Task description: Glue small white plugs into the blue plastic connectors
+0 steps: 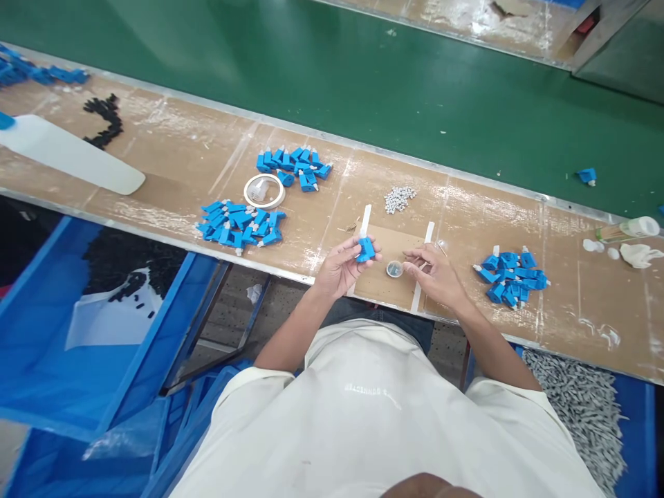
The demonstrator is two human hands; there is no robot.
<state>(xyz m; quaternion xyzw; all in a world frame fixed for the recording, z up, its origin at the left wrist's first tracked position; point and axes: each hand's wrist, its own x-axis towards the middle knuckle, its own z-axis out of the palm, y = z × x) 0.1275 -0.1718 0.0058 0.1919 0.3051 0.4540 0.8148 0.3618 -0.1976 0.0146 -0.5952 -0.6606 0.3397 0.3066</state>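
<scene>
My left hand [339,266] grips a small blue plastic part [366,250] between thumb and fingers, above a cardboard sheet [381,287] on the bench. Beside the small round dish [394,269], my right hand [436,273] is held with thumb and fingertips drawn together. Whatever those fingertips may hold is too small to tell. Just beyond the sheet lies a pile of small grey pieces [399,199]. White tape strips [417,296] run along the sheet's sides. Tiny brass-coloured bits [351,227] lie near its far left corner.
Blue parts lie in a near-left heap [241,225], a far-left heap [295,166] and a right heap [511,277]. A tape roll [264,191] sits between the left heaps. A green belt [311,83] runs behind. Blue bins [46,373] stand below; a bottle [630,228] lies right.
</scene>
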